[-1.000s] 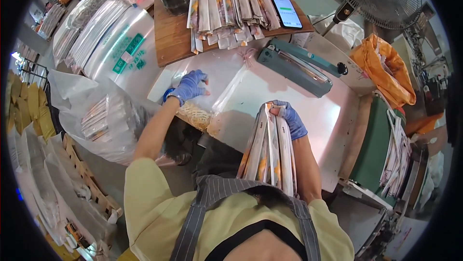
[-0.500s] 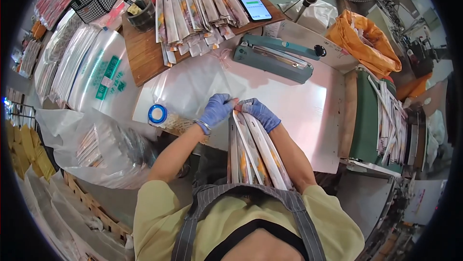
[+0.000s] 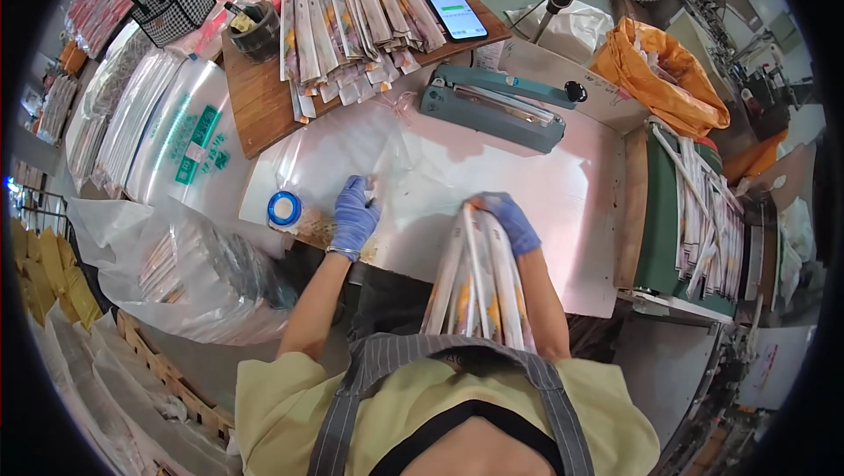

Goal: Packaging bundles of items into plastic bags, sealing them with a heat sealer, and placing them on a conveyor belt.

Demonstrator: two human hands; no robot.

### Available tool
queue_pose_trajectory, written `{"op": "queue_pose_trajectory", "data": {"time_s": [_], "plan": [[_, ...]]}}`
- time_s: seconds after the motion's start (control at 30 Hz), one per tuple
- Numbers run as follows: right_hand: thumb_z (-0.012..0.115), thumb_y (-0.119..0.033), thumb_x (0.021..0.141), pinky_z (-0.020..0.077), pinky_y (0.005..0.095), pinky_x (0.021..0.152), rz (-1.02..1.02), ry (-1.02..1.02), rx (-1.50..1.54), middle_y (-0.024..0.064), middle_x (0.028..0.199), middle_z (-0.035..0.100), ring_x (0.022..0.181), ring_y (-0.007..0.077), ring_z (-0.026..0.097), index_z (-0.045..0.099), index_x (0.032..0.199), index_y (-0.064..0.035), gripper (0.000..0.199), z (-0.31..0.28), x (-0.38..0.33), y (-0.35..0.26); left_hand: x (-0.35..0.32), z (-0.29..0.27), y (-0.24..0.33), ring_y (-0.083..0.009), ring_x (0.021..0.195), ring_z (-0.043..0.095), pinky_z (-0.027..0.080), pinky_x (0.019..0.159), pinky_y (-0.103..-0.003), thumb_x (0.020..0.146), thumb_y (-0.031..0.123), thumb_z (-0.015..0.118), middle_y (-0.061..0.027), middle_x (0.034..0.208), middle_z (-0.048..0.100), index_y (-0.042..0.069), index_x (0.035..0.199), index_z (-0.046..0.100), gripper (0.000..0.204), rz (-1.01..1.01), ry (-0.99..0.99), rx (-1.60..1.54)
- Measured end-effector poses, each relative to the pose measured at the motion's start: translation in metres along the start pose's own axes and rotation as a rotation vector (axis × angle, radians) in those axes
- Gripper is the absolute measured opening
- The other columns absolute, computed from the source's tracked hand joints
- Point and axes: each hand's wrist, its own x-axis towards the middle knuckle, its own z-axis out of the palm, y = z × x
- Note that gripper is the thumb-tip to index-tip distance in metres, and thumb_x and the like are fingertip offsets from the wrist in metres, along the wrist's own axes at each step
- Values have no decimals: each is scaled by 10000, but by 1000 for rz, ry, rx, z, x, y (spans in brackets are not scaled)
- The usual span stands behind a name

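Note:
My right hand (image 3: 510,219), in a blue glove, is closed around the upper end of a bundle of long, narrow printed packets (image 3: 475,278). The bundle hangs down toward my apron, which hides its lower end. My left hand (image 3: 355,219), also gloved, is at the near right edge of the clear plastic bags (image 3: 325,155) lying flat on the table. Its thumb appears apart from its fingers, with nothing visible in them. Whether its fingertips touch the plastic is hard to see. A blue-rimmed tape roll (image 3: 285,209) lies left of that hand.
A grey-green bag sealer (image 3: 492,111) stands at the back of the white table (image 3: 536,239). More packets (image 3: 352,28) and a phone (image 3: 456,14) lie on a wooden board (image 3: 255,116). At right, loose packets (image 3: 703,221) rest on a green surface; a filled plastic bag (image 3: 193,274) is at left.
My hands, close together at the top of the packets before, have parted. The left has moved left to the plastic bags; the right has shifted slightly right, still holding the bundle.

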Motion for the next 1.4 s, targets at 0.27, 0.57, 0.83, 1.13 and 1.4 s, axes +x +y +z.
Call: {"op": "queue_pose_trajectory", "data": {"time_s": [0.27, 0.57, 0.83, 1.13, 1.4], "plan": [[568, -151, 810, 464, 244, 623, -250, -261, 38, 65, 733, 602, 673, 132, 561, 570, 1036, 13, 279, 40, 40, 37, -60, 8, 58, -262, 514, 523, 444, 466, -372, 764, 8, 461, -151, 1158, 505, 96, 1384, 191, 682, 647, -174, 373], [442, -337, 912, 391, 306, 909, -130, 131, -39, 133, 1124, 504, 1042, 199, 493, 401, 1214, 9, 462, 14, -120, 52, -110, 38, 105, -199, 451, 484, 416, 412, -317, 785, 79, 498, -107, 1068, 565, 154, 1351, 321, 598, 795, -107, 121], [594, -113, 786, 402, 276, 900, 31, 374, 32, 129, 1198, 481, 1043, 203, 505, 190, 1365, -14, 712, 8, -151, 78, -104, 39, 122, -270, 600, 593, 484, 504, -342, 815, 113, 456, -129, 1202, 506, 142, 1231, 454, 417, 875, -667, 102], [690, -67, 696, 412, 273, 877, -448, 648, -323, 121, 1217, 454, 1044, 172, 478, 53, 1382, 1, 938, -30, -37, 95, -30, 76, 132, -205, 512, 567, 467, 416, -329, 750, -8, 450, -75, 1419, 251, 75, 1332, 309, 604, 749, -410, 599], [510, -262, 858, 352, 300, 926, -296, 461, -193, 177, 1122, 474, 1047, 241, 467, 320, 1292, 17, 550, 60, -208, 83, -155, 29, 74, -191, 424, 486, 397, 367, -296, 838, 120, 447, -85, 875, 585, 129, 1254, 432, 416, 1076, -582, 408]]}}
